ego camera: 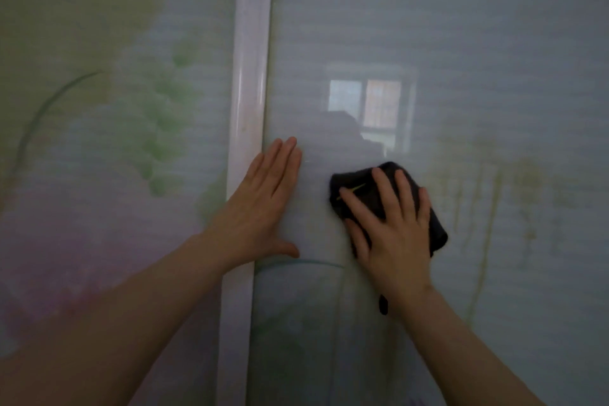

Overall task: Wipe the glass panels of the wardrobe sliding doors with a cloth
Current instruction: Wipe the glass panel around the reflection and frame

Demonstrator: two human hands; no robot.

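Right hand (392, 231): your spread fingers press the dark folded cloth (395, 194) flat on the right frosted glass door panel (461, 43).
Left hand (263, 204): your straight fingers lie flat beside the glossy white vertical door frame (250, 76).

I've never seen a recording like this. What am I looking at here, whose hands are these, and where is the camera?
There is no machine here: a person does the work with bare hands. The single picture comes from a camera worn on the person's head, looking forward and down, so you see both forearms reaching away from you.

In front is a wardrobe with sliding doors. A pale upright frame strip separates the left glass panel from the right glass panel. Both carry faint printed plants, and the right one reflects a window.

The left hand lies flat with straight fingers, across the strip and the right panel's edge, holding nothing. The right hand presses a dark cloth against the right panel with spread fingers, to wipe it.
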